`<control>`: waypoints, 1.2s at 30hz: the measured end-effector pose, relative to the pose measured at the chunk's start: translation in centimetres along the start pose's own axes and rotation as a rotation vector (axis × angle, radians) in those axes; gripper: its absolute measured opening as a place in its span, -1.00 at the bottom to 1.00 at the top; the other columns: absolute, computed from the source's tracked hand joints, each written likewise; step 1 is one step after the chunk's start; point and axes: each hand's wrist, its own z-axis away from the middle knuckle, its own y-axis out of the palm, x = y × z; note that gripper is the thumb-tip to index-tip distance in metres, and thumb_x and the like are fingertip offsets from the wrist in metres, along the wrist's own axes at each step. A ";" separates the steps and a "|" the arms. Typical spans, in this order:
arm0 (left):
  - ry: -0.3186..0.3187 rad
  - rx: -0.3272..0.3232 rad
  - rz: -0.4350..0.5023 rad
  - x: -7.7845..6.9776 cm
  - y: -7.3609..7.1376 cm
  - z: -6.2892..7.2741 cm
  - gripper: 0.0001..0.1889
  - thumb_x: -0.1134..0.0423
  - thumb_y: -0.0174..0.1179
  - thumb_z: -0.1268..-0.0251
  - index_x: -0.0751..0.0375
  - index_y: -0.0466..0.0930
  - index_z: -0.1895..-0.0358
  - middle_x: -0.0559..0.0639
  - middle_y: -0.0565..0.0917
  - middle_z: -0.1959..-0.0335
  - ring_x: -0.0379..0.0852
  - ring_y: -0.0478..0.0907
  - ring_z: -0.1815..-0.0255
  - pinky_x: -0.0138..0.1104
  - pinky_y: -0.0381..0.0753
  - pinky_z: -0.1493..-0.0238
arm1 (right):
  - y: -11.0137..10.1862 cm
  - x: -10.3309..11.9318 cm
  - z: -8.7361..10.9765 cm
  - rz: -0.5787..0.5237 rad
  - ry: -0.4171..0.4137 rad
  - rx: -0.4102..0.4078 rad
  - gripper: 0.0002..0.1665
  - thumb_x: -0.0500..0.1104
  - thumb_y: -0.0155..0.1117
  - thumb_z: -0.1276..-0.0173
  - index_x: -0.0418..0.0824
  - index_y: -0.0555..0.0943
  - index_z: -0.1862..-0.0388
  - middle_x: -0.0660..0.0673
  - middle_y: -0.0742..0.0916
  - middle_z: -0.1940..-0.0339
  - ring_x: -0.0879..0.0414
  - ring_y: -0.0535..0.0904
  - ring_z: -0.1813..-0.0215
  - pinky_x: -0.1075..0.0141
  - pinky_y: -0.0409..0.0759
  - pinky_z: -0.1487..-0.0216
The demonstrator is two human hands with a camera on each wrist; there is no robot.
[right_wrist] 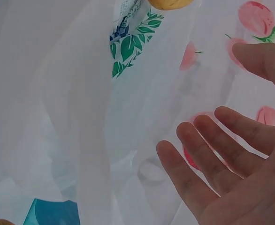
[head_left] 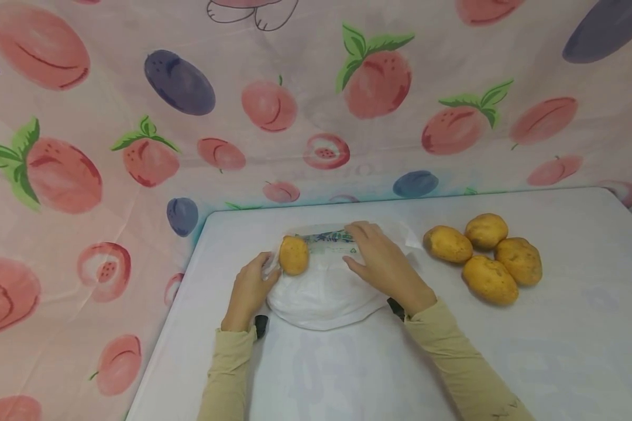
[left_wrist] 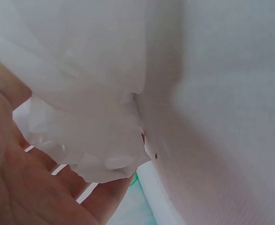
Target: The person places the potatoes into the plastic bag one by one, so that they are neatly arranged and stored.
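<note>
A thin white plastic bag [head_left: 323, 292] with green and blue print lies on the table under both hands. The left hand [head_left: 251, 286] holds the bag's left edge, the film between its thumb and fingers; in the left wrist view crumpled film [left_wrist: 90, 126] covers part of the fingers. Beside that hand, at the bag's left side, is a yellow potato [head_left: 294, 255]; whether it is inside the film I cannot tell. The right hand [head_left: 376, 260] is over the bag's right part. Its fingers [right_wrist: 208, 154] are spread and relaxed in the right wrist view, with nothing gripped.
Several potatoes [head_left: 490, 279] are grouped on the white table [head_left: 574, 345], right of the bag. A fruit-print cloth [head_left: 305, 76] hangs behind the table and along its left side. Small dark devices [head_left: 261, 326] are at the wrists.
</note>
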 end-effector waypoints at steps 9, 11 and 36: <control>-0.003 -0.001 -0.006 0.0 0.1 -0.1 -0.50 0.15 0.29 -0.34 0.22 0.48 -0.30 0.19 0.57 -0.28 0.19 0.49 -0.31 0.06 0.45 -0.33 | -1.3 -1.0 0.9 0.022 0.006 -0.001 -0.30 -0.07 0.35 -0.37 -0.35 0.38 -0.37 -0.27 0.52 -0.31 -0.13 0.45 -0.32 0.01 0.50 -0.32; -0.003 0.000 -0.007 0.0 0.0 -0.1 -0.50 0.14 0.29 -0.34 0.22 0.48 -0.30 0.19 0.57 -0.28 0.19 0.49 -0.31 0.06 0.45 -0.33 | -1.5 -1.5 1.0 0.028 0.010 -0.001 -0.30 -0.08 0.35 -0.37 -0.36 0.37 -0.37 -0.28 0.51 -0.31 -0.15 0.44 -0.32 -0.01 0.50 -0.32; 0.004 0.001 0.016 -0.3 -0.1 0.3 -0.49 0.16 0.28 -0.35 0.26 0.47 -0.31 0.21 0.55 -0.30 0.20 0.46 -0.34 0.05 0.43 -0.35 | -3.8 -5.3 3.2 0.073 0.023 -0.069 -0.35 -0.16 0.35 -0.35 -0.44 0.38 -0.31 -0.39 0.50 -0.25 -0.27 0.43 -0.29 -0.11 0.53 -0.23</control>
